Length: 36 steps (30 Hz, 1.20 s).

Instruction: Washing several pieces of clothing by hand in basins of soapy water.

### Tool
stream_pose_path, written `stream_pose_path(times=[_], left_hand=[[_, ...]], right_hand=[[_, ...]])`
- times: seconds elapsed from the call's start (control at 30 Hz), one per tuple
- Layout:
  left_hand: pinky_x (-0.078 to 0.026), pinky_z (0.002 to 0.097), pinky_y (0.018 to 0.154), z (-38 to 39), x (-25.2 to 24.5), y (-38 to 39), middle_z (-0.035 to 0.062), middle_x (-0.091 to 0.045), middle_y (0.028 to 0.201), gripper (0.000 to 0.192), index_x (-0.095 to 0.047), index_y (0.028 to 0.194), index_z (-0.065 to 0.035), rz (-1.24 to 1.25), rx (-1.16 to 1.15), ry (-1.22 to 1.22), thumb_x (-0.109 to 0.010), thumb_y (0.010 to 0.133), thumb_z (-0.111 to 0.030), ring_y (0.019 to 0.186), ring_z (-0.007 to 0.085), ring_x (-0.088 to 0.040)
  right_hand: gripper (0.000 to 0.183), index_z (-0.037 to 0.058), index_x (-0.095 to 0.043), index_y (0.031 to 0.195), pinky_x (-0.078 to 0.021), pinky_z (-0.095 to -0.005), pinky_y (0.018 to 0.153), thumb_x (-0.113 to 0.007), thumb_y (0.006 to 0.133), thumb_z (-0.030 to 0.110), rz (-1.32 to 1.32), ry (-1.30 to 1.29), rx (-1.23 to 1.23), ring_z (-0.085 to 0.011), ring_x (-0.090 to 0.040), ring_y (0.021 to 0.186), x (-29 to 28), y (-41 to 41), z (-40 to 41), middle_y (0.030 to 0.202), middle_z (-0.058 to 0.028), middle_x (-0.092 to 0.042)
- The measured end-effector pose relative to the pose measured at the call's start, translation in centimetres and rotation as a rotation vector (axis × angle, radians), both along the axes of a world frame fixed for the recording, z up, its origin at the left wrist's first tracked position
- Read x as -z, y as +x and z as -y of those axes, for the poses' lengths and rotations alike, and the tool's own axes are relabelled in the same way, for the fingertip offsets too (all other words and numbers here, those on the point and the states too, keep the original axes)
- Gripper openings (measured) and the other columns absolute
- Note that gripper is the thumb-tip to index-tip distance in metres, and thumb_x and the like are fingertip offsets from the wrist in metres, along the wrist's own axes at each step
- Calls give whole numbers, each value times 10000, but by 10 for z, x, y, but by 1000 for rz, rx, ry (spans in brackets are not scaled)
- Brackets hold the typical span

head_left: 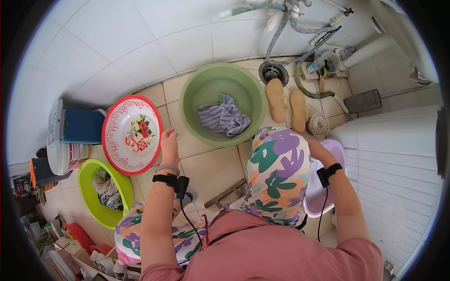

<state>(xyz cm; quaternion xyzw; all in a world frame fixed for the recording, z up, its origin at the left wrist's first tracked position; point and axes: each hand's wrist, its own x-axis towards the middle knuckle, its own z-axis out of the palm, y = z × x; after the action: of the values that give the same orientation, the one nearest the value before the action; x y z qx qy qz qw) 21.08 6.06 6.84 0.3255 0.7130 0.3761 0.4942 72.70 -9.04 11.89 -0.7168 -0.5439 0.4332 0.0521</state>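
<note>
My left hand (169,144) hangs beside the red rim of a white enamel basin (119,140) with a flower pattern; whether its fingers touch the rim cannot be told. At the right, my right hand (319,151) is beside my knee, above a lilac plastic basin (334,196) holding whitish contents; its fingers are partly hidden by the knee. A green plastic basin (188,123) stands ahead on the tiled floor, with a grey-blue striped cloth (225,116) bunched inside. A lime-green tub (88,193) at the left holds crumpled cloths (107,189).
Yellow slippers (276,100) lie right of the green basin, near a floor drain (272,72) and grey hoses (277,38). A round brush (318,124) is beside them. A blue bin (84,125) and white bucket (65,158) stand left. A white ribbed panel (397,168) borders the right.
</note>
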Motion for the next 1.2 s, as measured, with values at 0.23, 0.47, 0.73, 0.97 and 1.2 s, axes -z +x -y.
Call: stream_pose_path(times=[0.23,0.47,0.73,0.97,1.2], left_hand=[[-453,341,836,-33,-9,49,133,-612,1045,339,-565,1127,-14,-129,638,-92,-549,818,-152,981,243,-573],[-473,376,833,-77,-2,65,181,-635,997,348,-575,1139,-41,-317,935,-82,-519,812,-145,947,322,-607],[-476,354,756,-94,39,83,163,-637,905,318,-599,1106,-39,-372,1042,24,-506,812,-118,845,278,-614],[-470,377,788,-53,37,114,196,-642,944,309,-604,1086,-30,-333,1112,30,-516,804,-119,893,319,-610],[-470,392,802,-19,-13,102,210,-641,964,319,-593,1088,-21,-311,1075,-15,-532,793,-129,915,329,-608]], right_hand=[[336,16,-608,1138,-472,-314,822,-549,897,242,-157,-15,-20,-213,-622,915,-5,-8,-20,1036,-146,-670],[321,24,-604,1142,-478,-324,832,-545,902,229,-21,41,-42,-239,-629,954,-28,-52,-108,1024,-148,-662],[322,30,-605,1142,-482,-330,825,-543,898,231,-19,52,-171,-260,-623,946,-41,-81,-167,1024,-154,-659],[371,32,-593,1153,-482,-347,815,-537,890,288,65,124,-254,-273,-623,935,-80,-64,-182,1024,-160,-656],[477,10,-513,1246,-474,-352,839,-554,877,311,108,87,-303,-284,-600,1001,-118,-93,-184,1157,-169,-609]])
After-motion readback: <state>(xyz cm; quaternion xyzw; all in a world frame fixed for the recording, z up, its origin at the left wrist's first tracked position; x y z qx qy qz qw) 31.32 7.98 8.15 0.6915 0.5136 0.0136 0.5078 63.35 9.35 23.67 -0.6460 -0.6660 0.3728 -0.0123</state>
